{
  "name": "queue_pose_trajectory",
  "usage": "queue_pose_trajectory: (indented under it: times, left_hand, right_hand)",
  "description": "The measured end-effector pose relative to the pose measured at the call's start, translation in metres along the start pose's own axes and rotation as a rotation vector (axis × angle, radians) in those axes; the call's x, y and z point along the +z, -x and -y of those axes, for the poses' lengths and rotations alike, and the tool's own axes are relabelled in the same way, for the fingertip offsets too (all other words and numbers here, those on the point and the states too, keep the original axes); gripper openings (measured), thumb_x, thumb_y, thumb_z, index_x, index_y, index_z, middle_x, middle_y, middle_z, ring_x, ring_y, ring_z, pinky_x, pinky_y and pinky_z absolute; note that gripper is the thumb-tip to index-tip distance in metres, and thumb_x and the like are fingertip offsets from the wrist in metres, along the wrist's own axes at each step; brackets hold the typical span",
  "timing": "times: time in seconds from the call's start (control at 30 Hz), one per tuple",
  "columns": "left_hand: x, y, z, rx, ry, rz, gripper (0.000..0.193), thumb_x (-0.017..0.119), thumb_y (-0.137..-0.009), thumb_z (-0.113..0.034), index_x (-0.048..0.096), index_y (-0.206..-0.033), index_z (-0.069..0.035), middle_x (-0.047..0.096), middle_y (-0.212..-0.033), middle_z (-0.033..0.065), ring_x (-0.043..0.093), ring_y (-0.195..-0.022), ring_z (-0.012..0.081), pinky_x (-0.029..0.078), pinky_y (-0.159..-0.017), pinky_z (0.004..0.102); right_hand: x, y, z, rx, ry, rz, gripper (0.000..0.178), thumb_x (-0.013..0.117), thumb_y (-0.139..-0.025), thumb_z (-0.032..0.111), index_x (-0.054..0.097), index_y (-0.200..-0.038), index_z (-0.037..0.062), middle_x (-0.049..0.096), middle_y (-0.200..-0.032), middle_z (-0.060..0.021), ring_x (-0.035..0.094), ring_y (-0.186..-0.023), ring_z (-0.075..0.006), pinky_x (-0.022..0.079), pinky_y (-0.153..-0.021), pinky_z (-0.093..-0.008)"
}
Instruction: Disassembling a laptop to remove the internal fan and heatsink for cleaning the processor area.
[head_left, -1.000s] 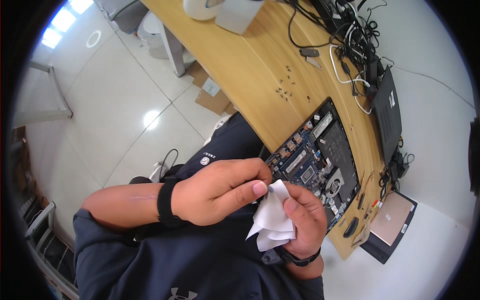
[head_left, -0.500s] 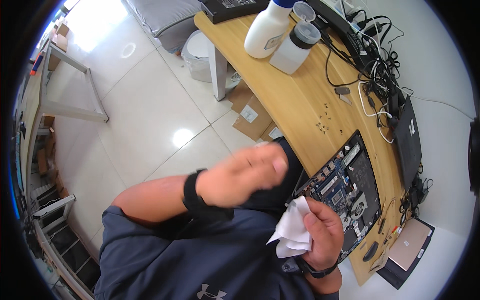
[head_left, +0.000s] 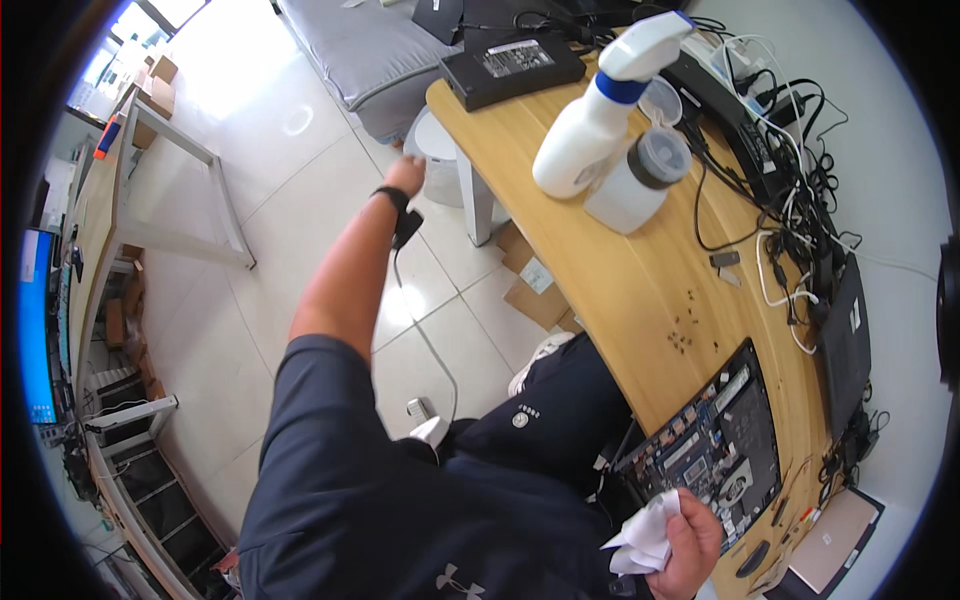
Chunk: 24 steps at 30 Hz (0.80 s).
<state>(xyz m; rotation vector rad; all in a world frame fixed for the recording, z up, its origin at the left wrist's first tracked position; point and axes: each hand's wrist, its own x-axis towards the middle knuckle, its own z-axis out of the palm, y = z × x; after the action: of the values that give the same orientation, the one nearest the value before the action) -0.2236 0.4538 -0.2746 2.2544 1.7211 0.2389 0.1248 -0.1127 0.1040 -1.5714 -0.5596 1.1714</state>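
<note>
My left arm stretches out far ahead, and my left hand is beside the white bin under the desk's far end. Its fingers are too small and turned away to read. Near the desk's front edge my right hand is closed around a crumpled white wipe. Just beyond it lies a laptop base with its bottom cover off, showing the blue circuit board, fan and black battery. Several small screws lie scattered on the wood near the laptop.
A white spray bottle and a dispenser bottle with its lid flipped up stand on the desk. Behind them are a black power adapter and tangled cables. A pinkish closed laptop lies at the right. Cardboard boxes are below.
My left hand has swung away from in front of my body out to the bin. The view has shifted, and my right hand still holds the wipe.
</note>
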Motion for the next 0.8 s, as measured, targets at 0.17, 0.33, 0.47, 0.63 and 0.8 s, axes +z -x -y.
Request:
queue_pose_trajectory:
  times: [0.17, 0.33, 0.47, 0.63, 0.8]
  left_hand:
    - [0.024, -0.062, -0.022, -0.254, 0.241, -0.019, 0.048, 0.045, -0.103, -0.042, 0.071, -0.116, -0.004, 0.070, -0.122, 0.0254, 0.065, -0.115, 0.0435, 0.049, -0.103, 0.0514]
    - [0.087, -0.028, -0.101, -0.193, -0.042, 0.474, 0.051, 0.041, -0.103, -0.037, 0.063, -0.141, -0.012, 0.045, -0.160, 0.0131, 0.037, -0.152, 0.0279, 0.028, -0.123, 0.0511]
    - [0.061, -0.026, -0.071, -0.285, -0.069, 0.258, 0.048, 0.043, -0.104, -0.034, 0.062, -0.143, -0.015, 0.033, -0.168, 0.0087, 0.025, -0.157, 0.0260, 0.019, -0.127, 0.0493]
    - [0.085, -0.049, -0.056, -0.350, 0.010, 0.372, 0.047, 0.043, -0.104, -0.032, 0.061, -0.144, -0.015, 0.032, -0.168, 0.0087, 0.025, -0.157, 0.0256, 0.018, -0.128, 0.0485]
    - [0.156, -0.066, -0.035, -0.267, -0.063, 0.286, 0.048, 0.046, -0.101, -0.029, 0.059, -0.145, -0.014, 0.038, -0.165, 0.0083, 0.028, -0.156, 0.0240, 0.019, -0.128, 0.0483]
  right_hand:
    - [0.001, -0.007, 0.010, -0.094, 0.263, -0.107, 0.027, 0.064, -0.099, 0.010, 0.069, -0.114, -0.0119, 0.074, -0.106, -0.0190, 0.070, -0.089, -0.0246, 0.055, -0.081, -0.0334]
    - [-0.011, -0.010, 0.007, -0.183, 0.597, -0.186, 0.028, 0.065, -0.100, 0.013, 0.068, -0.117, -0.0098, 0.073, -0.107, -0.0185, 0.069, -0.093, -0.0257, 0.056, -0.083, -0.0370]
    - [-0.065, 0.005, -0.017, 0.197, 0.207, -0.055, 0.032, 0.067, -0.100, 0.013, 0.064, -0.126, -0.0051, 0.068, -0.122, -0.0145, 0.066, -0.106, -0.0233, 0.055, -0.091, -0.0369]
    - [-0.007, 0.001, 0.017, 0.211, 0.238, -0.384, 0.036, 0.066, -0.102, 0.019, 0.062, -0.130, -0.0031, 0.068, -0.119, -0.0115, 0.063, -0.107, -0.0218, 0.051, -0.096, -0.0378]
    - [-0.020, -0.009, 0.013, 0.289, 0.275, -0.420, 0.033, 0.062, -0.102, 0.016, 0.062, -0.128, -0.0050, 0.069, -0.115, -0.0122, 0.065, -0.103, -0.0223, 0.053, -0.092, -0.0365]
